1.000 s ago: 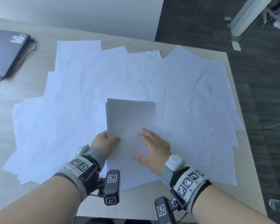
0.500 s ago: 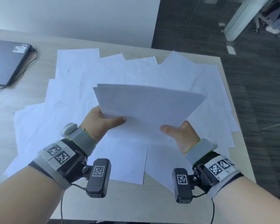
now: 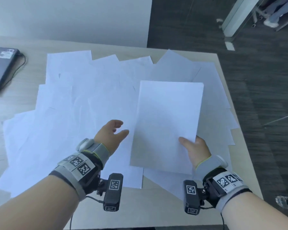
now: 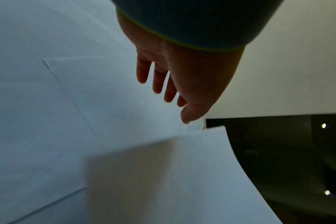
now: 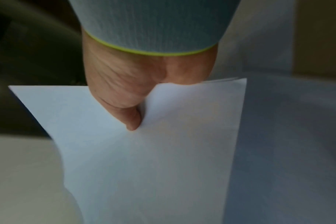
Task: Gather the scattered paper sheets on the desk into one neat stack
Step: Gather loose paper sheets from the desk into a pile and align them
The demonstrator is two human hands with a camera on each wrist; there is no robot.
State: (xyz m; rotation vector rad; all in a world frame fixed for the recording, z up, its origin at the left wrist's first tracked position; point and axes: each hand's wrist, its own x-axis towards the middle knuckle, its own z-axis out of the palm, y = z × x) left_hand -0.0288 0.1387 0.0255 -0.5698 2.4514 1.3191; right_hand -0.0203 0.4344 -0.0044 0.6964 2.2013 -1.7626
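Observation:
My right hand (image 3: 192, 147) pinches the near right corner of a small stack of white sheets (image 3: 168, 125), thumb on top, and holds it lifted over the right half of the desk. In the right wrist view the thumb (image 5: 131, 119) presses into the stack (image 5: 153, 159); the other fingers are hidden under it. My left hand (image 3: 113, 131) hovers just left of the stack with relaxed fingers and holds nothing; its fingers (image 4: 159, 81) hang straight above the loose sheets (image 4: 58, 106). Several scattered white sheets (image 3: 83, 100) cover most of the desk.
A dark closed laptop (image 3: 0, 67) with a cable lies at the desk's far left. The wooden desk (image 3: 148, 205) shows bare along its near edge, and its right edge drops to dark floor (image 3: 264, 113). A white wall (image 3: 70, 19) stands behind.
The stack was lifted off the desk with both hands, turned, and carried right. My left hand has let go of it; only the right hand holds it now.

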